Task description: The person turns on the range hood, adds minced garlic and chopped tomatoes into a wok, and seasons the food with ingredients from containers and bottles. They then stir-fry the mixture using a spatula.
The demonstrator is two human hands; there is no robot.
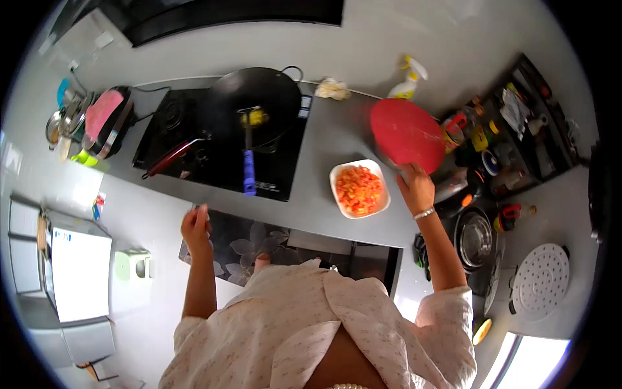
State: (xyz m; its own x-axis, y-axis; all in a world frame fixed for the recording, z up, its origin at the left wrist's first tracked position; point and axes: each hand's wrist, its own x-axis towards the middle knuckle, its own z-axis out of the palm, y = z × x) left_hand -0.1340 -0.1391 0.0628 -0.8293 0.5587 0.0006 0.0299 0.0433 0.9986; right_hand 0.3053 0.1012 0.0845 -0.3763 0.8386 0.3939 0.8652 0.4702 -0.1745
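My right hand (416, 188) has its fingers closed on the near edge of a round red board (408, 135), which is tilted over the counter at the right. Just left of that hand, a white square bowl (383, 206) holds chopped orange-red pieces (358, 190). My left hand (196, 227) is raised in front of the counter edge, fingers curled; whether anything small is in it cannot be made out. A black wok (227, 97) stands on the stove, with yellow food (255, 117) and a blue-handled spatula (249, 172) in it.
The black cooktop (275, 175) lies under the wok, whose red handle (173, 157) points left. A crumpled cloth (332, 89) and a spray bottle (409, 78) are near the wall. Bottles and a dark rack (541, 152) stand right; metal bowls (474, 238) sit nearer.
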